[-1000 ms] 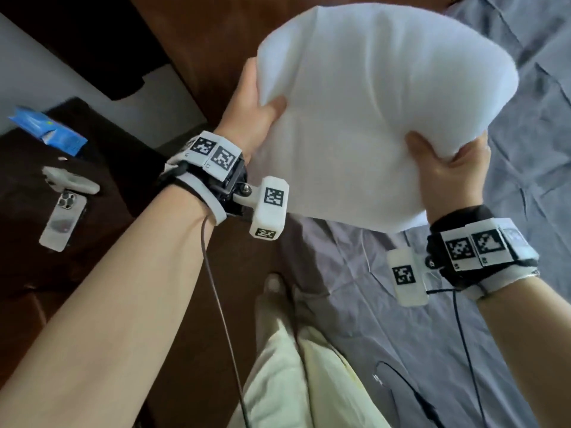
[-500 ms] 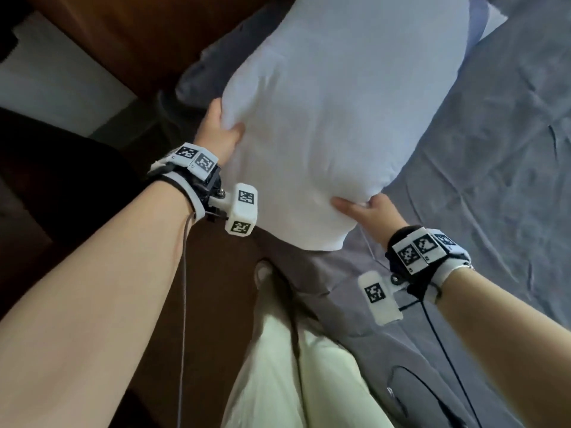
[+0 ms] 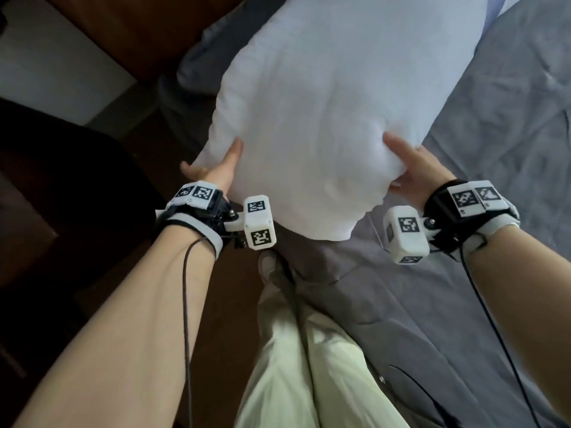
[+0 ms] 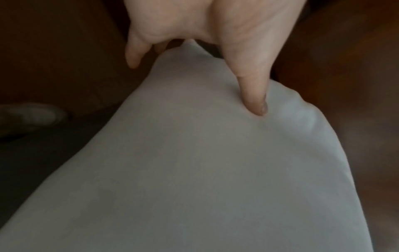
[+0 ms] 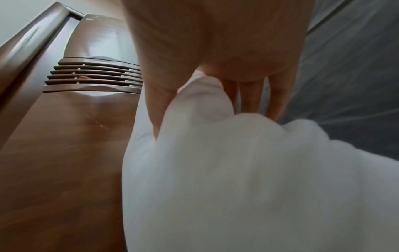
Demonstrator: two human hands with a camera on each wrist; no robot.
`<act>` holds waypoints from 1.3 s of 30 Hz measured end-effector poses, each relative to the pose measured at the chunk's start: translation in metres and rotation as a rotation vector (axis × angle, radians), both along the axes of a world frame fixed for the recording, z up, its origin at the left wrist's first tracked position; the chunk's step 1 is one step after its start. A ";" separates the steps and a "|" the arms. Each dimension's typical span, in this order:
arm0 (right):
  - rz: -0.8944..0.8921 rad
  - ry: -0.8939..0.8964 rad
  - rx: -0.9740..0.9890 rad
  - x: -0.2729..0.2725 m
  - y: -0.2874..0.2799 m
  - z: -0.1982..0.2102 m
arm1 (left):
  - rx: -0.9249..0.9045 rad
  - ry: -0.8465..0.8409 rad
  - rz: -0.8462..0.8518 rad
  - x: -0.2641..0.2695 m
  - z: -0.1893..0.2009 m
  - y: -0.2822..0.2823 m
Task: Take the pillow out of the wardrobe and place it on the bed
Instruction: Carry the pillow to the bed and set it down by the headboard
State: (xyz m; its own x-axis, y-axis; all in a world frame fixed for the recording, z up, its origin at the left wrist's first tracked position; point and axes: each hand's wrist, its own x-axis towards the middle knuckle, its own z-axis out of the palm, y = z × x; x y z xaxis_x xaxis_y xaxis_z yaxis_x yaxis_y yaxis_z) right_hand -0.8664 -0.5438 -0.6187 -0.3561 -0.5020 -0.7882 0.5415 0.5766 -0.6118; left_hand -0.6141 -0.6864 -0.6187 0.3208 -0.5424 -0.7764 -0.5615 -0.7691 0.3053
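A plump white pillow [image 3: 340, 103] lies lengthwise toward the head of the grey bed [image 3: 509, 125], its near end held up by both hands. My left hand [image 3: 213, 163] pinches the near left corner, thumb [image 4: 250, 81] pressed on top of the pillow [image 4: 194, 170] and fingers curled under it. My right hand [image 3: 411, 168] grips the near right corner, bunching the fabric; in the right wrist view the thumb [image 5: 157, 110] sits on one side of the pillow [image 5: 237, 170] and the fingers on the other. The pillow's far end runs out of frame.
A brown wooden headboard [image 3: 148, 29] with a slatted panel [image 5: 92, 76] stands at the bed's head. A grey pillow [image 3: 210, 66] lies half under the white one. A dark bedside unit [image 3: 61, 196] is on the left. My legs in pale trousers [image 3: 302, 366] stand against the bed's edge.
The pillow has come down from chest height and forward onto the head of the bed. Both hands followed it and slid to its near corners.
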 end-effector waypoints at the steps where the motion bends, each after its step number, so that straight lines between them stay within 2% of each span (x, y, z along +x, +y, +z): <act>1: -0.009 -0.003 0.007 0.000 -0.003 -0.002 | 0.074 -0.004 0.020 0.002 0.001 0.003; 3: -0.017 -0.013 0.025 0.001 -0.009 -0.007 | 0.217 0.136 0.113 0.006 0.005 0.006; 5: -0.045 -0.019 0.056 0.000 -0.015 -0.012 | 0.254 0.299 0.155 0.004 0.005 0.009; 8: -0.154 -0.043 0.127 0.001 -0.023 -0.018 | 0.221 0.302 0.125 0.000 0.007 0.013; 10: -0.186 0.025 0.132 0.000 -0.028 -0.020 | 0.196 0.356 0.176 0.003 0.005 0.012; 11: -0.208 0.083 0.107 0.002 -0.029 -0.021 | 0.154 0.392 0.217 0.003 0.004 0.011; 13: -0.276 0.165 0.032 0.005 -0.029 -0.016 | -0.049 0.468 0.303 0.005 0.001 0.007; 16: -0.325 0.297 -0.111 0.003 -0.023 -0.004 | -0.274 0.643 0.392 0.000 0.013 -0.005; 20: -0.358 0.471 -0.300 -0.009 -0.026 0.022 | -0.419 0.814 0.373 -0.016 0.025 -0.030; 23: -0.417 0.534 -0.383 -0.015 -0.033 0.027 | -0.491 0.881 0.364 -0.034 0.032 -0.050; 27: -0.355 0.584 -0.286 -0.023 -0.054 -0.009 | -0.485 0.830 0.378 -0.046 0.020 -0.077; 31: -0.120 0.374 -0.161 -0.025 -0.072 -0.053 | -0.328 0.592 0.375 -0.037 -0.010 -0.099; 33: -0.106 0.268 -0.116 -0.028 -0.078 -0.063 | -0.233 0.604 0.395 -0.031 -0.025 -0.109; 36: -0.143 0.210 -0.037 -0.039 -0.081 -0.071 | -0.120 0.690 0.389 -0.027 -0.035 -0.113; 39: -0.095 0.224 -0.005 -0.040 -0.086 -0.074 | -0.126 0.663 0.357 -0.026 -0.043 -0.115</act>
State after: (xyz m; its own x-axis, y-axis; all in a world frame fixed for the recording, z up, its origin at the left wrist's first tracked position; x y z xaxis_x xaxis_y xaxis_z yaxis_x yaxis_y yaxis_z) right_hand -0.9062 -0.6296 -0.6929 -0.5677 -0.4616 -0.6816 0.4437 0.5258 -0.7257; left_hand -0.6397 -0.8016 -0.6614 -0.0189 -0.5903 -0.8070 0.0461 -0.8068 0.5891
